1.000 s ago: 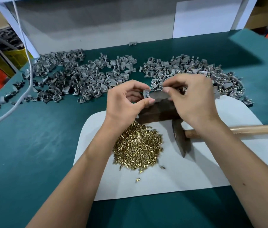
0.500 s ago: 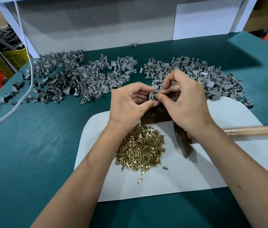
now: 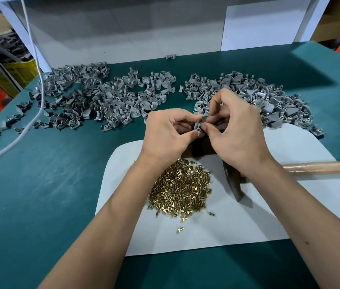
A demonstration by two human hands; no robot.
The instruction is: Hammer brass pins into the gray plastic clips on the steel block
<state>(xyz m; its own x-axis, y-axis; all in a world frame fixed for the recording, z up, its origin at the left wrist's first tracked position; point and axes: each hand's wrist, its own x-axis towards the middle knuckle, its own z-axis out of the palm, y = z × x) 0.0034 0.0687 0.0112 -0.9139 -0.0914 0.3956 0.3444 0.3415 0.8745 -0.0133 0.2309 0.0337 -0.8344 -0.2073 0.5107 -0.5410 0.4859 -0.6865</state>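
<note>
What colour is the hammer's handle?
Light, natural wood on the hammer handle, seen in the head view.

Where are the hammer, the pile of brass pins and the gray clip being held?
hammer (image 3: pixel 321 166): head view, on its wooden handle.
pile of brass pins (image 3: pixel 180 187): head view, middle of the heap.
gray clip (image 3: pixel 198 125): head view, on the part showing between both hands' fingertips.

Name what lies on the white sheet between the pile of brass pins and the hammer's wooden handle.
In the head view, the dark hammer head stands there on the white sheet, between the brass pins and the wooden handle.
</note>
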